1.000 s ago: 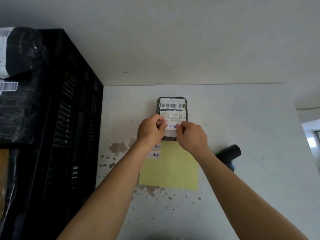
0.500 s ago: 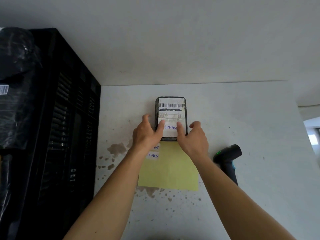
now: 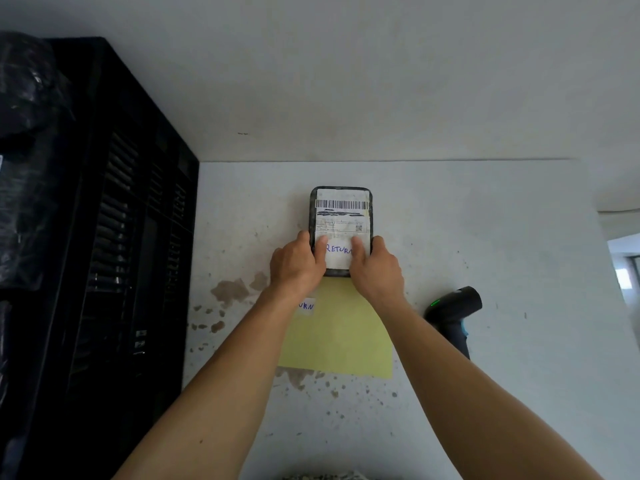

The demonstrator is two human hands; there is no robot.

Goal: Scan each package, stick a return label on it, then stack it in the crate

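Note:
A small dark package (image 3: 341, 216) with a white barcode label lies flat on the white table (image 3: 485, 237). A white sticker reading RETURN (image 3: 338, 254) sits on its near end. My left hand (image 3: 298, 263) grips the package's left edge, thumb pressing the sticker. My right hand (image 3: 375, 268) holds the right edge, thumb on the sticker too. Just behind my hands lies a yellow backing sheet (image 3: 337, 337) with another return sticker (image 3: 306, 305) on it. The black crate (image 3: 114, 237) stands at the left.
A black handheld scanner (image 3: 453, 313) with a green light lies on the table to the right of my right forearm. Black wrapped packages (image 3: 24, 140) are stacked in the crate. Brown stains mark the table near the sheet.
The RETURN sticker went from being held over the package to lying flat on it. Both hands spread from a pinch to grip the package's sides, thumbs on the sticker.

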